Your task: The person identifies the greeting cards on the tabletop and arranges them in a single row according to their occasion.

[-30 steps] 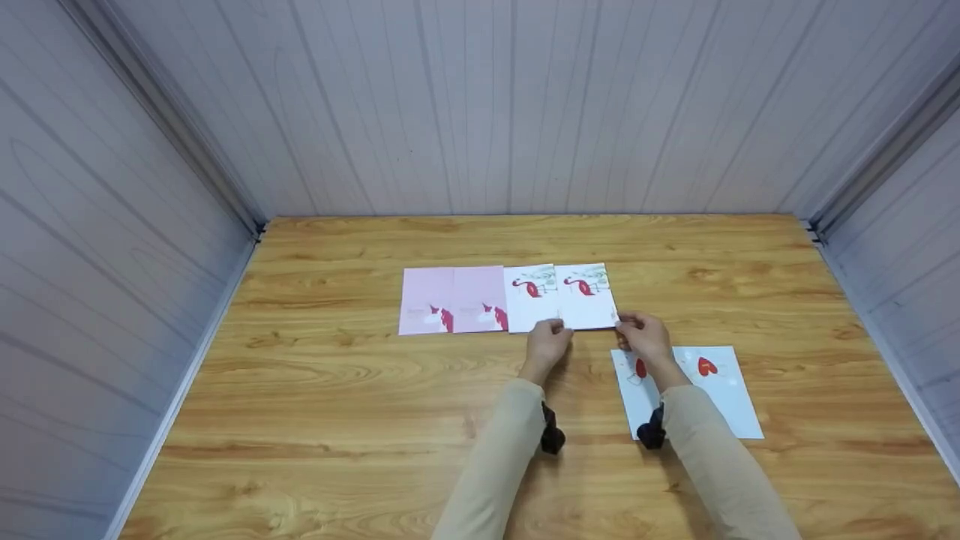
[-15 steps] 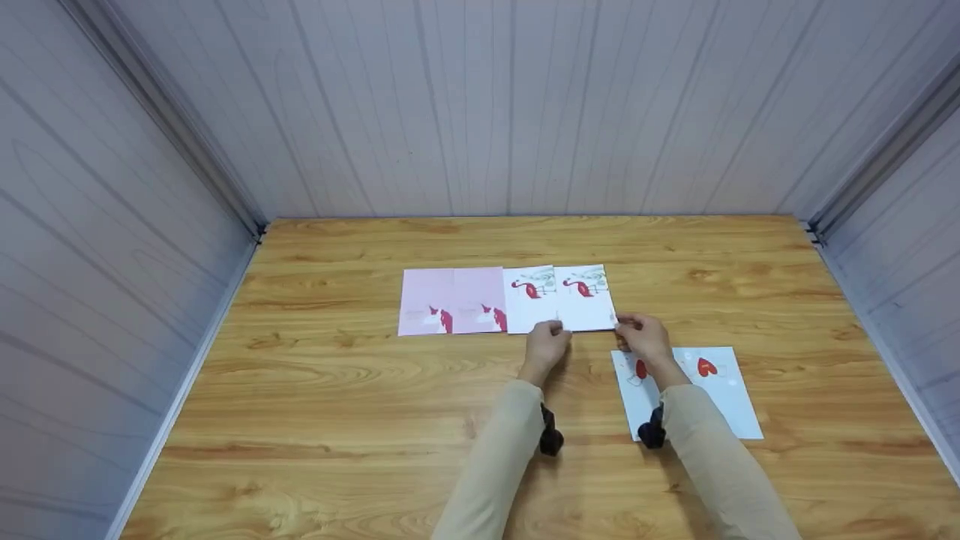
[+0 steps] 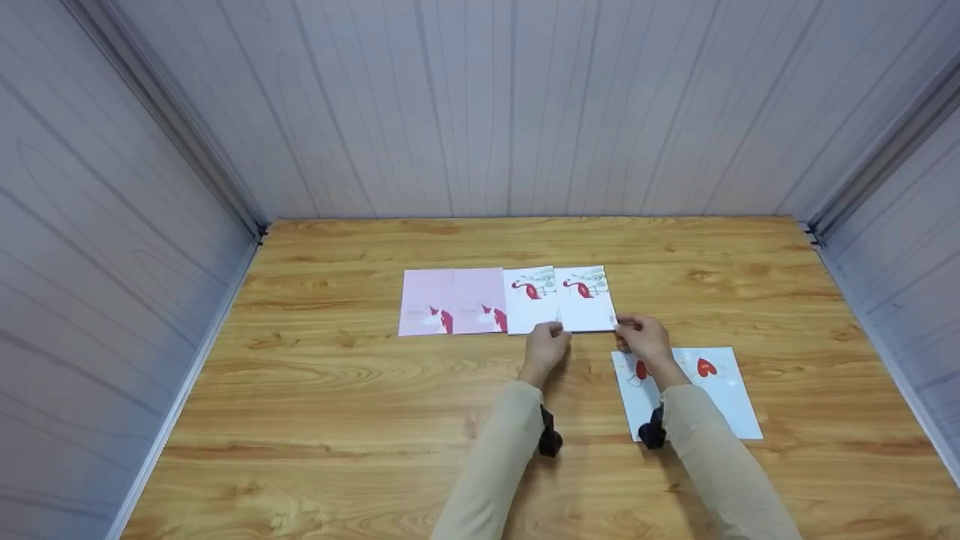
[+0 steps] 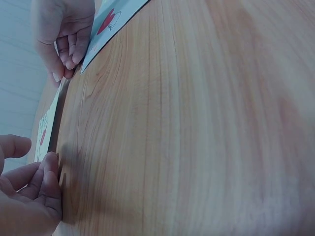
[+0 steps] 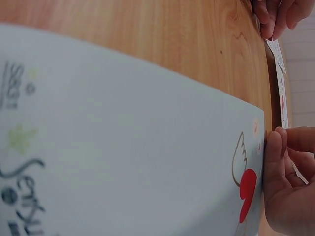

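Observation:
Four-sided white cards with a red flamingo lie side by side: a left flamingo card (image 3: 531,304) and a right flamingo card (image 3: 586,304). My left hand (image 3: 546,351) is at the right card's near left corner, fingers curled at its edge where the two cards meet. At the near right corner of that same card, my right hand (image 3: 643,336) pinches it between thumb and fingertips. In the left wrist view the card (image 4: 45,132) spans between both hands, its near edge close over the table.
Two pink unicorn cards (image 3: 426,296) continue the row leftward, edge to edge. Under the right forearm lies a white sheet or pair of cards with red hearts (image 3: 724,397), partly hidden. The wood-grain table (image 3: 315,420) is bounded by pale panel walls (image 3: 480,112).
Hands and cards hold almost the same positions throughout. The whole head view shifts down very slightly.

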### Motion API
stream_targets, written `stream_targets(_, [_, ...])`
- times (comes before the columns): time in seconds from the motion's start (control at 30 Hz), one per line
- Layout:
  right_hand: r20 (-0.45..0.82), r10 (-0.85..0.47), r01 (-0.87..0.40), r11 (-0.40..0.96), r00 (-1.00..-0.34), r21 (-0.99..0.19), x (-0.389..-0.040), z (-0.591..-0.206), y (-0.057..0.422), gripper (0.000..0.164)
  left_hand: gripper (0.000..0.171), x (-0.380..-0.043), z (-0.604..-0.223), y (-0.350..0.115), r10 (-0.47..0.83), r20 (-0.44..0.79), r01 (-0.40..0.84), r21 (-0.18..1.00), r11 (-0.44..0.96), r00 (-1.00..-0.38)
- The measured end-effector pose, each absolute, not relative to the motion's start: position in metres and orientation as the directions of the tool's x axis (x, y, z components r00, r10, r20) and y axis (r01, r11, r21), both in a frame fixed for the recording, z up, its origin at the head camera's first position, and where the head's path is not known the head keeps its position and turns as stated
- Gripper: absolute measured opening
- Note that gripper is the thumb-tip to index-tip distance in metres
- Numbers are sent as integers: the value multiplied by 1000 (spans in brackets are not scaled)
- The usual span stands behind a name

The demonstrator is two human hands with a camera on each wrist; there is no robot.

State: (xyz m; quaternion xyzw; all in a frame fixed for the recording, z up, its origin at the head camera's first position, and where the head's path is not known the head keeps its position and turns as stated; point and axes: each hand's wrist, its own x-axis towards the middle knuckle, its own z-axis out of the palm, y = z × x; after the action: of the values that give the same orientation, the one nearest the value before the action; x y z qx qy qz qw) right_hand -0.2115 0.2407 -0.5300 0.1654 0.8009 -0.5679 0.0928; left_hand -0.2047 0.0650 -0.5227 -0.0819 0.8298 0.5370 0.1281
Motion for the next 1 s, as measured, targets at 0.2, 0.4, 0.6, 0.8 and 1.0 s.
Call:
stream_targets(0.2, [-306, 139, 334, 276, -942, -901, -210, -530, 241, 33, 33, -205, -525, 63, 12, -285, -256, 876, 409, -958])
stream_targets(0.4, [-271, 108, 287, 191, -957, -939, -207, -533, 244, 32, 30, -201, -531, 61, 30, -187, -160, 902, 401, -982])
stream_targets(0.6, [-233, 128, 247, 112, -964, -962, -203, -537, 247, 33, 19, -194, -539, 56, 52, -17, 3, 929, 369, -999])
stream_targets(0.8, [-174, 155, 192, 109, -972, -975, -197, -537, 250, 33, 14, -188, -543, 55, 66, 31, 52, 934, 353, -997])
stream_targets(1.0, [-141, 147, 164, 161, -979, -973, -189, -535, 257, 33, 13, -178, -544, 61, 97, 43, 74, 932, 354, -994])
